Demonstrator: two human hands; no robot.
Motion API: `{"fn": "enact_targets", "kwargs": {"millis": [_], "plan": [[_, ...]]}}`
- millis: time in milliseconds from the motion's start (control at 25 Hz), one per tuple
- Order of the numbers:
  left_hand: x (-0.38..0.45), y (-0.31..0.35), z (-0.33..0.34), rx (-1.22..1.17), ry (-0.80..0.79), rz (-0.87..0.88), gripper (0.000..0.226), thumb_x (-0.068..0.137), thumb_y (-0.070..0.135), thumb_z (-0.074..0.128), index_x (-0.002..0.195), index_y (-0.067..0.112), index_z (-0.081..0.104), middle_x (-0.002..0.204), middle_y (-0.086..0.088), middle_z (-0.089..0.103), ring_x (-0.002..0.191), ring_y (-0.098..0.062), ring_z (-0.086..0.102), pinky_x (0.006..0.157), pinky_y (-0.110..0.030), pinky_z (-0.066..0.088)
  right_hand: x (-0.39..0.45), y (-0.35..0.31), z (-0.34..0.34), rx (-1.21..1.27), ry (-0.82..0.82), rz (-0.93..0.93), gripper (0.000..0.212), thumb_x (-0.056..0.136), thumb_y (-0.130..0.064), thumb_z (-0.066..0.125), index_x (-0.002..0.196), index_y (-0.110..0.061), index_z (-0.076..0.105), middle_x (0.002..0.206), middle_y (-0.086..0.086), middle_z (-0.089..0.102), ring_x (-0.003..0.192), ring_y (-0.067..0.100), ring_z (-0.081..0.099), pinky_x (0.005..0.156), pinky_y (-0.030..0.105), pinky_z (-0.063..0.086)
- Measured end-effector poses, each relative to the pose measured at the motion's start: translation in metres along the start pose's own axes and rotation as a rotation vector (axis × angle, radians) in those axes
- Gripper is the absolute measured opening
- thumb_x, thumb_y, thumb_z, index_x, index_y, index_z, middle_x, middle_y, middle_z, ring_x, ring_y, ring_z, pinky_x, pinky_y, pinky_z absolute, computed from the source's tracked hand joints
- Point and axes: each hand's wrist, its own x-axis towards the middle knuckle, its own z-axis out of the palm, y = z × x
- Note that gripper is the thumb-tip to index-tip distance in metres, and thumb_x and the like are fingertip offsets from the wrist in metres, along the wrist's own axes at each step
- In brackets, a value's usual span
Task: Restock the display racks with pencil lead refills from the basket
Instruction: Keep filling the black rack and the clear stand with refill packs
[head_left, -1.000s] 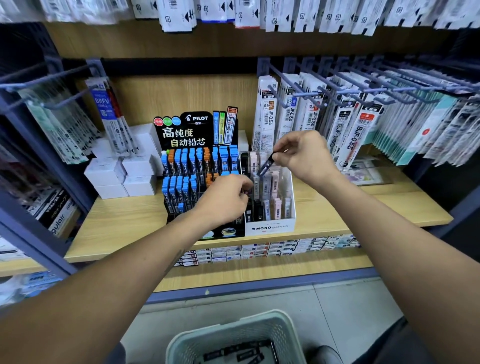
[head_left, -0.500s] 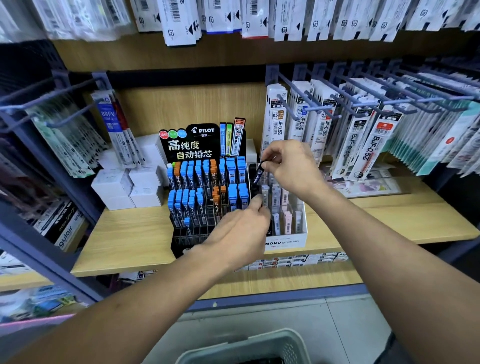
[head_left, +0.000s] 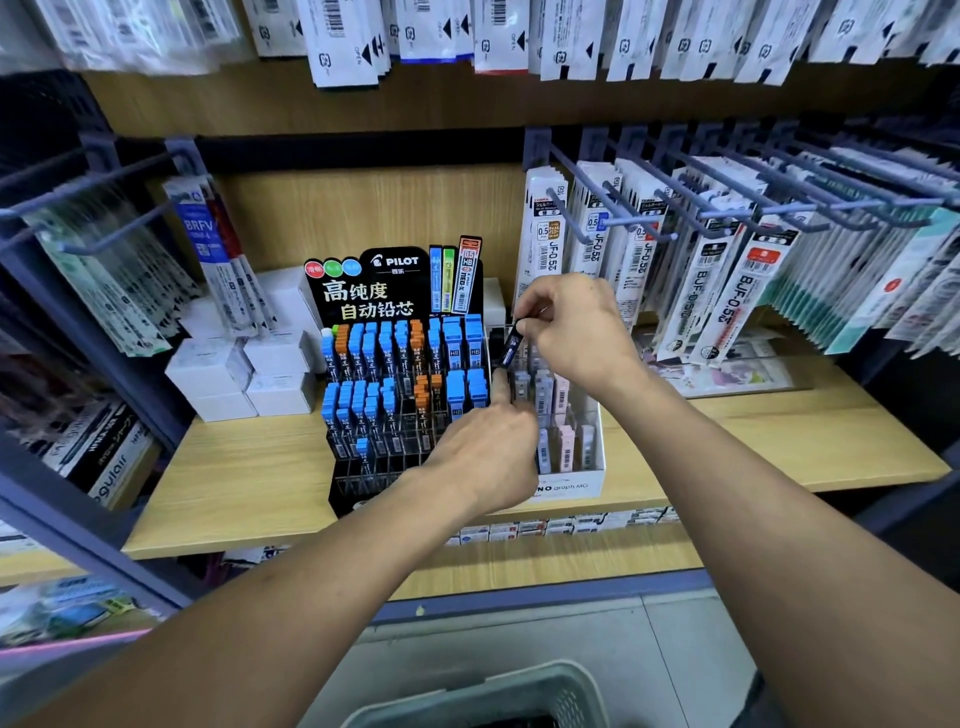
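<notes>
My right hand (head_left: 576, 332) pinches a dark pencil lead refill case (head_left: 510, 349) by its upper end, tilted over the back of the white MONO display box (head_left: 576, 480). My left hand (head_left: 483, 452) is in front of that box. Its index finger points up and touches the lower end of the case, while its other fingers curl under and hide the palm. Left of the box stands the black Pilot rack (head_left: 358, 480) with blue and orange capped refills. The basket's pale rim (head_left: 498, 688) shows at the bottom edge.
Both racks stand on a wooden shelf (head_left: 249, 483). White boxes (head_left: 244, 374) are stacked to the left. Hooks with hanging pen refill packs (head_left: 727, 291) jut out on the right and on the left (head_left: 104, 270). More packs hang above.
The view has drawn closer to the shelf. My left hand has risen from the front of the box and stretched its index finger to the case's lower end. My right hand keeps its hold.
</notes>
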Motion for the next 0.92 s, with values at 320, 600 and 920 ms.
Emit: {"fn": "enact_targets", "kwargs": {"millis": [320,600,920], "plan": [[-0.003,-0.007,0.003,0.061,-0.043,0.027,0.013,0.083,-0.002,0.049,0.081,0.011,0.046,0.163,-0.026,-0.006,0.061,-0.023,0.061,0.051,-0.033,0.049,-0.002,0.001,-0.005,-0.021,-0.016,-0.008,0.019,0.086,-0.009,0.073,0.081,-0.026,0.07,0.081,-0.005,0.069,0.081,0.016,0.066,0.082,0.037,0.059],[-0.004,-0.001,0.002,-0.014,-0.015,-0.009,0.013,0.086,-0.003,0.049,0.087,0.009,0.044,0.162,-0.028,-0.01,0.054,-0.021,0.056,0.043,-0.029,0.036,-0.006,-0.002,-0.004,0.009,-0.016,-0.038,0.019,0.087,-0.011,0.073,0.08,-0.029,0.069,0.076,-0.008,0.069,0.076,0.01,0.067,0.079,0.037,0.059],[0.008,0.012,-0.005,-0.101,0.047,-0.052,0.016,0.086,0.001,0.053,0.099,0.003,0.046,0.16,-0.033,-0.006,0.057,-0.029,0.058,0.046,-0.032,0.039,-0.006,-0.005,-0.01,0.037,0.041,-0.028,0.017,0.084,-0.007,0.072,0.08,-0.024,0.072,0.075,-0.007,0.069,0.078,0.015,0.068,0.077,0.037,0.059]]}}
